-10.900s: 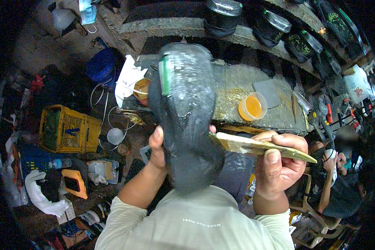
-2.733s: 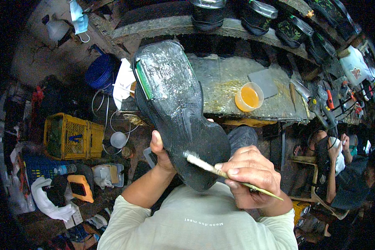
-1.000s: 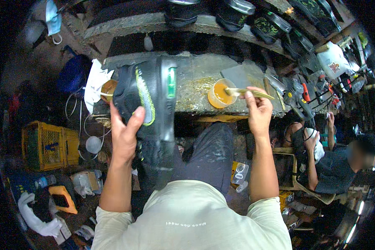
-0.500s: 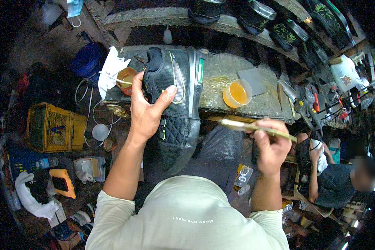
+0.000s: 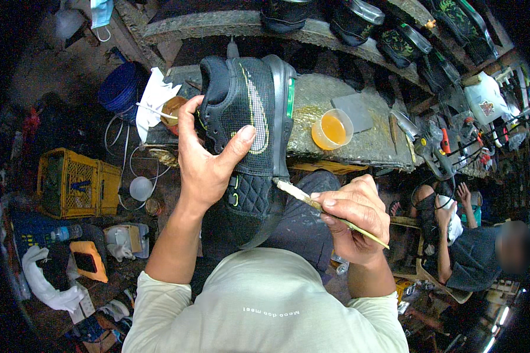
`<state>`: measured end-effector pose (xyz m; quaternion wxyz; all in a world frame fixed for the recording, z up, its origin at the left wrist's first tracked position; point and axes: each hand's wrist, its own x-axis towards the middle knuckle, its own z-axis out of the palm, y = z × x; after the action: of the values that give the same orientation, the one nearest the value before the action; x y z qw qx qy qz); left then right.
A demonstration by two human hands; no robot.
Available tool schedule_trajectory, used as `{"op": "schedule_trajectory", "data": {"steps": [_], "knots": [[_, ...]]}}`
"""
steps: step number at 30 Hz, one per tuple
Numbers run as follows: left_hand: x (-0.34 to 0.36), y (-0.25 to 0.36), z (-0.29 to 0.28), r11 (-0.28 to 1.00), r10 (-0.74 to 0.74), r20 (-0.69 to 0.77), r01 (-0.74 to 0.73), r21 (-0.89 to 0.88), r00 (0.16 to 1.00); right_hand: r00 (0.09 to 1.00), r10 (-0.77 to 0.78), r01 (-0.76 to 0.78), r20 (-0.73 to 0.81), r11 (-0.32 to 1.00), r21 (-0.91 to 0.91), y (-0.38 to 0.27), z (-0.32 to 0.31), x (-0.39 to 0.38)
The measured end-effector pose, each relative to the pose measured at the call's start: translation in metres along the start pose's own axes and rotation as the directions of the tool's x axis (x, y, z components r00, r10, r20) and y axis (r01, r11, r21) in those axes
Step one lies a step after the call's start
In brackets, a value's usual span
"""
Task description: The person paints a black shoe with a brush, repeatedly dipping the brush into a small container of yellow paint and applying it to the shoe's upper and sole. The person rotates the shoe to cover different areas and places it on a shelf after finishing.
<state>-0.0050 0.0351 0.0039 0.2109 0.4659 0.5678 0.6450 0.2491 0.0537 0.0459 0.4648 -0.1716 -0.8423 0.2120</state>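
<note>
My left hand (image 5: pixel 205 170) grips a black sneaker (image 5: pixel 254 132) by its collar and upper, fingers on the far side and thumb on the mesh. The shoe has a yellow-edged curved side mark, a quilted toe area and a green strip on the sole edge; it stretches from the bench edge over my lap. In my right hand (image 5: pixel 359 220) is a slim brush (image 5: pixel 295 193), pinched between thumb and fingers. Its pale front end slants to the shoe, and the dark tip meets the sole edge near the forefoot. To the right, a clear cup (image 5: pixel 332 129) holds amber liquid.
The worn workbench (image 5: pixel 312 88) carries a grey flat pad (image 5: pixel 353 112) and an orange-brown container (image 5: pixel 172 112). Tools (image 5: pixel 439 141) crowd its right end. Several black shoes (image 5: pixel 356 22) stand on racks above. A yellow crate (image 5: pixel 79 182) is at left; another person (image 5: pixel 474 259) sits at right.
My right hand has moved left and down, bringing the brush from clear of the shoe to its sole edge. The shoe has shifted slightly and turned a little in my left hand.
</note>
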Motion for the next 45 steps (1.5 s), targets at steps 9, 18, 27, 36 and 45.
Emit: {"op": "schedule_trajectory", "data": {"steps": [9,18,27,36,45], "knots": [[-0.002,0.007,-0.001,1.000,0.025,0.002,-0.025,-0.005,1.000,0.999,-0.023,0.025,0.038,0.999,-0.030,-0.002,0.000,0.003],[-0.006,0.010,-0.003,1.000,0.013,-0.005,-0.013,0.022,1.000,0.992,-0.032,0.044,0.120,0.994,-0.097,-0.008,-0.008,0.003],[-0.006,0.013,-0.004,1.000,0.007,0.018,-0.007,-0.028,1.000,0.996,0.009,0.002,0.093,0.994,-0.113,-0.006,-0.017,-0.004],[-0.006,0.016,0.001,0.999,-0.016,0.045,0.018,-0.048,0.999,0.994,0.105,-0.105,-0.010,0.993,0.049,-0.008,-0.022,-0.007],[-0.007,0.019,0.005,0.999,0.043,0.057,-0.043,0.014,0.997,0.999,0.040,-0.041,0.029,0.998,0.048,-0.008,-0.013,0.002]]}}
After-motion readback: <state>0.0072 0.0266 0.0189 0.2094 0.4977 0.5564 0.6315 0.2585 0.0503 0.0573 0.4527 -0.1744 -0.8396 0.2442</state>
